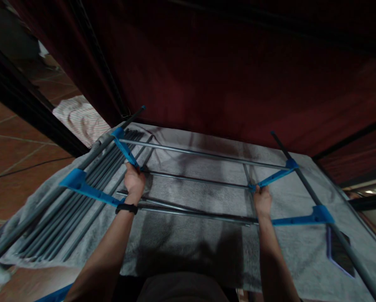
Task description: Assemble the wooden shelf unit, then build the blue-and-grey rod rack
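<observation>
A frame of grey metal tubes (188, 149) and blue plastic brackets stands over the cloth-covered surface. My left hand (134, 180) is closed around the lower end of the far left blue bracket (125, 150), where a thin crossbar (194, 180) meets it. On the other side, my right hand (262, 200) grips the inner end of the far right blue bracket (274, 178), at the same crossbar's other end. Nearer to me are a left blue bracket (89, 188), partly behind my left wrist, and a right blue bracket (304, 218), beside my right forearm. My fingertips are partly hidden.
Several loose grey tubes (77, 214) lie side by side on the grey towel (188, 251) at left. Thin metal rods (175, 207) lie across the middle. A phone (340, 251) rests at right under a long tube. Dark red fabric (206, 75) hangs behind.
</observation>
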### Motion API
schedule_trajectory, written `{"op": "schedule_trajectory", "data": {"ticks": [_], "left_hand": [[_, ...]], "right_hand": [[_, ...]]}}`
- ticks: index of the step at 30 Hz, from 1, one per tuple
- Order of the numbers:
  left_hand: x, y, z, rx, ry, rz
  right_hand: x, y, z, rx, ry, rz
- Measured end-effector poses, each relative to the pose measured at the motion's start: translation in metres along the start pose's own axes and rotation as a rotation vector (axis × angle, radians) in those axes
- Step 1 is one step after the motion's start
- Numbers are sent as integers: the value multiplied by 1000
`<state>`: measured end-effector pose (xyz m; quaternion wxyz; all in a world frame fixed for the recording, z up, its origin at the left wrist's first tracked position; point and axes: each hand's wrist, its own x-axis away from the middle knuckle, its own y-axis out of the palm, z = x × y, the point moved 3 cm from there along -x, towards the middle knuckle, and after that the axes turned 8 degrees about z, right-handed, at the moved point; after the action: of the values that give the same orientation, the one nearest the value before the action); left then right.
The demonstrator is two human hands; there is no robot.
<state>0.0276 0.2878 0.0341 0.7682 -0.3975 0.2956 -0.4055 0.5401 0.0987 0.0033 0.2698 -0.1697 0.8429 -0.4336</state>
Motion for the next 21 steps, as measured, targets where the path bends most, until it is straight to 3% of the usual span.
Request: {"op": "schedule_trajectory", "data": {"ticks": [3, 6, 8, 9, 15, 17, 21], "left_hand": [[1, 1, -4, 103, 29, 13], [16, -2, -14, 269, 89, 151], [35, -4, -22, 297, 183, 226], [46, -4, -25, 290, 260, 209], [98, 8, -21, 238, 847, -499], [101, 7, -19, 208, 923, -607], [97, 5, -12, 176, 942, -760]], "right_hand": [[11, -2, -3, -39, 4, 20], [39, -3, -5, -83, 4, 92], [64, -3, -9, -161, -81, 105], [77, -2, -11, -197, -145, 70], [123, 3, -26, -277, -519, -345], [126, 2, -29, -270, -568, -434], [124, 3, -33, -230, -609, -565]]}}
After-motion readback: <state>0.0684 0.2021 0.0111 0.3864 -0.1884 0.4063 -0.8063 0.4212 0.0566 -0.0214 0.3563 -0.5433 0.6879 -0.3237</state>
